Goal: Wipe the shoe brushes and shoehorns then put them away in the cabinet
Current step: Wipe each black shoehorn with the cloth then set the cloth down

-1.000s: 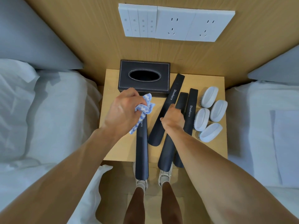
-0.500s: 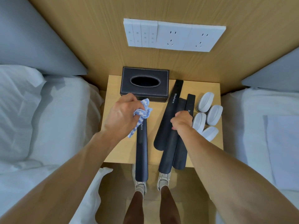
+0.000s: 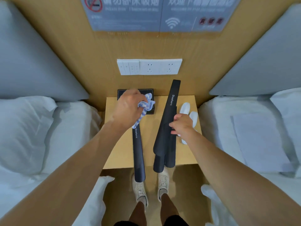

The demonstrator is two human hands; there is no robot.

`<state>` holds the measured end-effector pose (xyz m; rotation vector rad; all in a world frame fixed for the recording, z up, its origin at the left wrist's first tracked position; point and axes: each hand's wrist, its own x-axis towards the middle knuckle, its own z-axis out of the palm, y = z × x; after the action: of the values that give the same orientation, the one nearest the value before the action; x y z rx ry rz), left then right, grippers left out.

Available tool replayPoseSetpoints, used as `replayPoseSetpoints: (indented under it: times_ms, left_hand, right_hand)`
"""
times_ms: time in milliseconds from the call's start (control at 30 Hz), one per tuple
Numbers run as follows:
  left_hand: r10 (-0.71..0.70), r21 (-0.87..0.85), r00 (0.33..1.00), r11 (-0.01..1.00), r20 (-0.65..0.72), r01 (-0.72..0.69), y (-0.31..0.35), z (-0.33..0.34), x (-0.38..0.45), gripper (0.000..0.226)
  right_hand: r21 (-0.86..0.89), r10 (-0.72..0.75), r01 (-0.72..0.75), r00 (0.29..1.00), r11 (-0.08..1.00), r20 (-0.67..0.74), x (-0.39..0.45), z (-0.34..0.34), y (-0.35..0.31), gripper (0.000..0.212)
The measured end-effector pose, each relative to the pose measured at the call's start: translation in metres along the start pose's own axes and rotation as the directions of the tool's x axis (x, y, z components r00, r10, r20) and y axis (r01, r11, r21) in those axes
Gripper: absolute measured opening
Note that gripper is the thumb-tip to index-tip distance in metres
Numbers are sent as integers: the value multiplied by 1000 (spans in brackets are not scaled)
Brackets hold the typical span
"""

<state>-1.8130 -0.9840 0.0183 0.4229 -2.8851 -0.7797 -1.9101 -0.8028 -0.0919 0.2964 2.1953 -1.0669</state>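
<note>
Matt black shoehorns (image 3: 166, 128), probably plastic, lie on a smooth pale wood nightstand (image 3: 120, 154) near a soft checked cloth (image 3: 146, 103).

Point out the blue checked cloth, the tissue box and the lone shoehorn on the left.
Blue checked cloth (image 3: 147, 103): head view, bunched part beyond the fingers.
Tissue box (image 3: 121, 94): head view, top left corner.
Lone shoehorn (image 3: 138, 154): head view, mid blade.

Hotel room, twin beds (image 3: 29, 128), wifi sign (image 3: 172, 22)

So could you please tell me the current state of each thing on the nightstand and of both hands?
Left hand: grips the cloth.
Right hand: grips the lifted shoehorn.
Single shoehorn: flat, overhanging the nightstand.
Shoe brushes: lying behind the right hand.
Tissue box: partly hidden.
</note>
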Motion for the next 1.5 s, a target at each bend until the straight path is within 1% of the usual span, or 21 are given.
replayPoseSetpoints:
  times_ms: [167,233,300,333,433,533,667,733,767,833,867,933,1000,1033,1100,1200,1267,1333,1400,1433,1500]
  left_hand:
    - [127,-23,991,991,-39,-128,44,-32,2,16]
    - [212,-11,974,977,-85,-213,62,-46,2,15]
    - [257,-30,957,964,-132,-263,78,-60,4,13]
    - [258,-56,954,962,-153,-269,85,-68,6,14]
    - [262,-139,938,945,-227,-298,106,-97,13,19]
    - [331,-119,877,912,-349,-392,124,-126,21,19]
    - [358,-75,813,897,-459,-436,147,-161,26,20]
    - [378,-43,783,889,-493,-456,153,-175,28,20]
    - [390,2,774,894,-499,-449,154,-181,29,20]
    - [403,85,763,903,-504,-421,152,-191,30,23]
    - [405,96,764,904,-502,-416,151,-194,28,22]
    - [425,93,769,895,-477,-436,148,-198,21,18]
    - [445,104,771,887,-455,-451,144,-198,10,12]
    - [449,112,771,886,-452,-450,141,-197,5,10]
    - [445,131,775,890,-448,-436,133,-195,-4,10]
    - [460,149,780,885,-424,-441,120,-196,-13,13]
    - [425,140,793,903,-436,-407,111,-203,-17,15]
    - [421,156,786,905,-453,-395,104,-215,-20,14]
    - [421,142,770,903,-479,-406,101,-232,-20,14]
    - [400,142,765,913,-505,-383,98,-242,-16,14]
    - [281,165,743,959,-607,-228,92,-265,-8,14]
  right_hand:
    - [130,-144,150,988,980,-52,-50,-31,-12,25]
    - [173,-222,233,972,957,-81,-73,-42,-16,21]
    - [229,-307,323,946,918,-105,-95,-55,-21,19]
    - [251,-349,367,930,896,-115,-105,-61,-23,21]
    - [266,-478,497,868,826,-134,-134,-77,-32,35]
    - [258,-593,613,789,747,-158,-156,-90,-49,42]
    - [239,-715,730,680,640,-163,-183,-101,-89,47]
    - [274,-758,759,638,591,-133,-196,-104,-110,43]
    - [306,-778,768,617,562,-120,-201,-106,-120,41]
    - [394,-807,763,584,513,-81,-209,-106,-137,36]
    - [447,-817,746,574,494,-55,-213,-104,-144,34]
    - [550,-816,687,578,474,-18,-217,-101,-157,31]
    - [607,-811,643,585,468,5,-219,-96,-167,31]
    - [598,-819,653,574,464,8,-219,-94,-172,32]
    - [530,-849,712,528,461,29,-217,-92,-179,34]
    - [444,-872,759,473,477,127,-214,-91,-187,41]
    - [397,-875,780,442,484,197,-215,-90,-193,43]
    - [406,-877,778,409,480,252,-217,-88,-202,45]
    - [416,-874,770,400,484,277,-220,-87,-212,49]
    - [422,-872,764,396,487,289,-220,-87,-217,51]
    - [426,-870,764,368,484,328,-220,-86,-222,53]
